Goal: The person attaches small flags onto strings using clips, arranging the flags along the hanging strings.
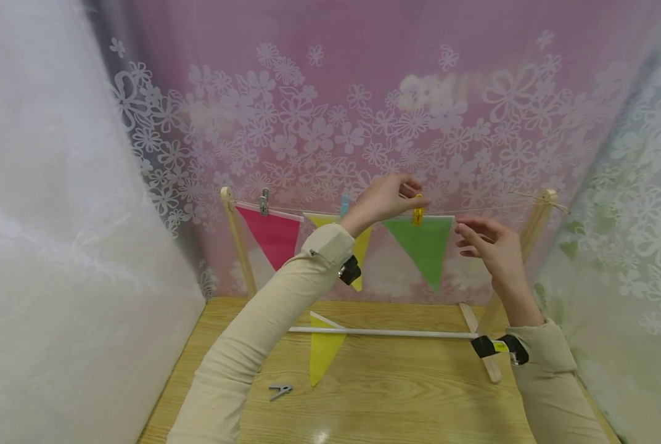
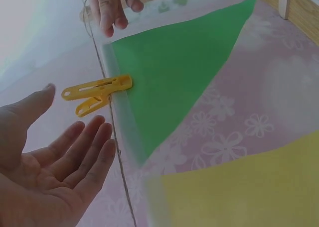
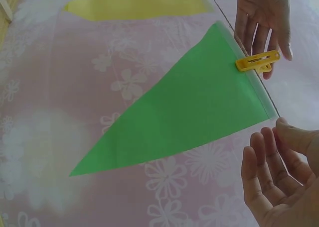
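Note:
A green pennant (image 3: 179, 112) hangs from the thin string (image 2: 123, 182), held at its white top edge by a yellow clothespin (image 2: 102, 90). My left hand (image 1: 391, 196) is beside that clothespin; in the left wrist view its thumb and fingers are spread apart around the handles, with a gap between. Near the pennant's right top corner is my right hand (image 1: 488, 243), its thumb tip right at the corner and the other fingers loosely bent. Farther left on the string hang a yellow pennant (image 1: 365, 253) under a blue clothespin (image 1: 344, 204) and a red pennant (image 1: 275, 233) under a grey clothespin (image 1: 264, 202).
Wooden posts (image 1: 237, 246) carry the string at both ends. A white rod (image 1: 408, 333) joins the stand low down. On the wooden table (image 1: 397, 394) lie another yellow pennant (image 1: 324, 351) and a loose grey clothespin (image 1: 280, 391). Flowered curtains (image 1: 330, 123) enclose the back and sides.

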A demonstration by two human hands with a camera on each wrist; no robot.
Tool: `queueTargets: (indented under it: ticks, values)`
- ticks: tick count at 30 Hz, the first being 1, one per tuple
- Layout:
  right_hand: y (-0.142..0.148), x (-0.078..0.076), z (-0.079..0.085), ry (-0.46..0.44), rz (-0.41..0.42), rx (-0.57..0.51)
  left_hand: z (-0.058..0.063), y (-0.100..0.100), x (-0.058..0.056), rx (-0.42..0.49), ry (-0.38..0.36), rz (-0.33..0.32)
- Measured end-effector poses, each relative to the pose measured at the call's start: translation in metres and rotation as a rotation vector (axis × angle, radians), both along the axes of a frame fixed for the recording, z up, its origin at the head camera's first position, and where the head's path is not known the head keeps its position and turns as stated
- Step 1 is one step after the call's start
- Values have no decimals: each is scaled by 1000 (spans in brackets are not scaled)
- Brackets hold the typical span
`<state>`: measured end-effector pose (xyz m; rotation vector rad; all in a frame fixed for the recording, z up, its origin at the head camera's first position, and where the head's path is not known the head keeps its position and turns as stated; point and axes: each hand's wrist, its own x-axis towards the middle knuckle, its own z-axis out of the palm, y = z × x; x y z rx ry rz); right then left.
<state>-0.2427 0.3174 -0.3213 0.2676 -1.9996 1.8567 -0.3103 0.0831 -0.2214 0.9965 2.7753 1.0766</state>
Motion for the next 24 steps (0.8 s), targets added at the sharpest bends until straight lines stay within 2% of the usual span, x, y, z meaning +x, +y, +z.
queueTargets:
  ticks: [4, 9, 13, 16, 18, 24]
  values:
    - [1, 1, -4, 9, -1, -20, -1, -5, -1, 86, 3, 2]
    - [1, 4, -11, -13, -21, 14, -3, -13, -2, 202, 80, 7]
    - [-1, 8, -18, -24, -34, 61, -4, -24, 2, 290, 138, 11]
    - [-2, 11, -23, -22, -27, 55, -7, -33, 6, 347, 178, 0]
    - [-3, 13, -26, -24, -20, 59, -9, -39, 8, 375, 210, -5]
    - [-9, 19, -36, -47, 20, 55, -21, -57, 16, 417, 239, -10]
